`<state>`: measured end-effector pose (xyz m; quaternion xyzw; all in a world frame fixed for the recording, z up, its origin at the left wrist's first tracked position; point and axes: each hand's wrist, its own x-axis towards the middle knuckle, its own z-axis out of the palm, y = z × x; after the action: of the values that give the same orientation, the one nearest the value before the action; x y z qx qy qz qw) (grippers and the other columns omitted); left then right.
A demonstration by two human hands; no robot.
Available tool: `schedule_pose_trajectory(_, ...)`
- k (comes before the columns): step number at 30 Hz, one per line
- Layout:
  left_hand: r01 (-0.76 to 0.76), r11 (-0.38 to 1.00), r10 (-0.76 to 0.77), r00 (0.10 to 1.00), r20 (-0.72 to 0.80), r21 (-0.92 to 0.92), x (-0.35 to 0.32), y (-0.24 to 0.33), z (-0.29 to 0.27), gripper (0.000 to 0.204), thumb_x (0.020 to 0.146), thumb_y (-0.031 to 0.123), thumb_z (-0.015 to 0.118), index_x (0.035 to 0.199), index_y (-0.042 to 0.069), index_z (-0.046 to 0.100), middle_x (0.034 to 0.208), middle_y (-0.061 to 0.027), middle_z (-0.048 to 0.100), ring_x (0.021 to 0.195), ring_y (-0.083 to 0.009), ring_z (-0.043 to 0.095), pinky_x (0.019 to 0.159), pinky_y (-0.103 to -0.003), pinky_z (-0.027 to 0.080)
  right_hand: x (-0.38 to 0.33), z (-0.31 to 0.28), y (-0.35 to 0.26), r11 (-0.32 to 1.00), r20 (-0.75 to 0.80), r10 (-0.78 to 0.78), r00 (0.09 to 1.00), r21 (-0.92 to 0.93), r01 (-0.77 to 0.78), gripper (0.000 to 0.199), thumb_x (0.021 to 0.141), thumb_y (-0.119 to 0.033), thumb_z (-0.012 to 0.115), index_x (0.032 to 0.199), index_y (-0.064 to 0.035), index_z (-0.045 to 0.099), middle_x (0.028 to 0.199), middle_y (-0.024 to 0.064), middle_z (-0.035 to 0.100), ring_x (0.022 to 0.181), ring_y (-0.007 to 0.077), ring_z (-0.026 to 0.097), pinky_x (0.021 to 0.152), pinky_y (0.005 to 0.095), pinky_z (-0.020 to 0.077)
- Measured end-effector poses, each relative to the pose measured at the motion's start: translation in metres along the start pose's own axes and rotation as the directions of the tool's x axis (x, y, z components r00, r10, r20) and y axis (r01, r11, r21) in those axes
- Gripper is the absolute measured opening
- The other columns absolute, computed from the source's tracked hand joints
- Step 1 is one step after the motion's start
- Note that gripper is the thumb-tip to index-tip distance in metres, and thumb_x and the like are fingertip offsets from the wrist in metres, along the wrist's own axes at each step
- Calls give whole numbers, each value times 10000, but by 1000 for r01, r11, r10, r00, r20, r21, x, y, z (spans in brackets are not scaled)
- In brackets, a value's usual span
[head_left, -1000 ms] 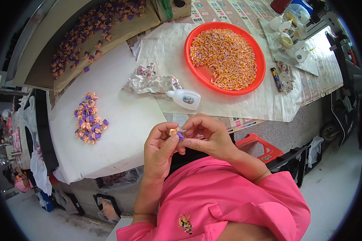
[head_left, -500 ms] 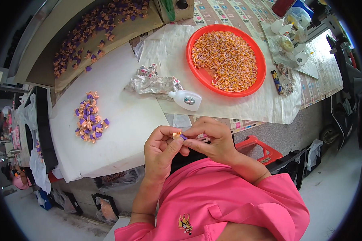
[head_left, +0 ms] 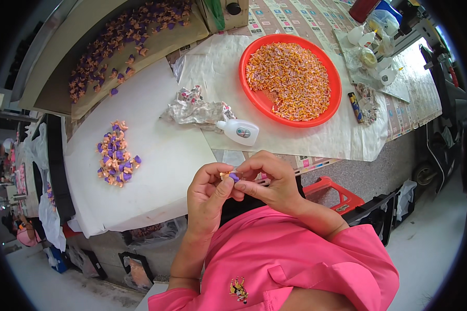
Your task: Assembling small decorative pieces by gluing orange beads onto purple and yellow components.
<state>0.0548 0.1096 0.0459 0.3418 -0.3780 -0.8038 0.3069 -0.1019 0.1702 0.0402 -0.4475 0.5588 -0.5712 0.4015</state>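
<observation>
In front of my chest, both hands meet over a tiny peach and purple toy figure part (head_left: pixel 233 177). Thumb and fingers of my left hand (head_left: pixel 206 197) pinch its peach side. From the right, the fingertips of my right hand (head_left: pixel 273 180) close on the purple side; a speck of orange shows at the top between the fingertips. A pile of similar toy figure parts (head_left: pixel 118 155) lies on the white tabletop to the left. Beyond my hands, a red round tray (head_left: pixel 248 93) holds a great many small orange and pale pieces.
A white squeeze bottle (head_left: pixel 239 131) lies by a crumpled cloth (head_left: pixel 196 108). At the far left, a box-like machine (head_left: pixel 46 88) has many figure parts on its belt. Small bottles (head_left: pixel 356 35) and a dark tube (head_left: pixel 356 107) are at the right. A red plastic stool (head_left: pixel 342 194) stands below.
The toy figure part has turned slightly between my fingertips, showing more purple. Both hands stay in nearly the same place, and the view has shifted a little.
</observation>
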Motion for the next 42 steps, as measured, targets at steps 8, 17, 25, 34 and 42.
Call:
schedule_pose_trajectory(8,-5,1000,5,1000,18,11,-2,0,-9,190,933,71,577,1105,6,532,864,-66,621,698,-116,608,650,-247,526,1,5,1,994,20,-70,997,-86,72,222,746,-76,784,944,-40,689,828,57,629,717,132,602,640,258,481)
schedule_pose_trajectory(17,-20,1000,19,999,29,16,-5,0,-9,195,916,61,604,1085,3,527,897,-85,625,708,-130,622,648,-249,534,2,-3,-3,997,118,-29,993,-68,37,190,801,-70,746,966,-19,667,846,45,623,779,122,606,673,255,490)
schedule_pose_trajectory(25,4,1000,-7,997,73,28,1,1,-4,202,896,53,626,1061,9,518,891,-94,617,709,-135,619,644,-254,536,0,-12,6,820,232,301,925,432,-375,95,926,-68,606,968,16,621,883,32,615,822,91,596,717,229,495)
schedule_pose_trajectory(34,94,995,-96,994,58,36,12,-9,-4,201,889,37,619,1077,-11,567,879,-102,635,690,-135,625,629,-247,537,5,-26,17,780,295,374,879,413,-470,96,918,-101,621,947,-9,622,862,25,618,745,70,573,637,213,476)
schedule_pose_trajectory(42,169,986,-168,985,38,-9,17,-5,-7,157,897,46,597,1041,-9,568,860,-106,636,642,-126,613,576,-229,522,10,-22,22,657,356,451,819,489,-574,87,903,-94,636,937,-14,632,835,30,627,653,87,580,565,216,463)
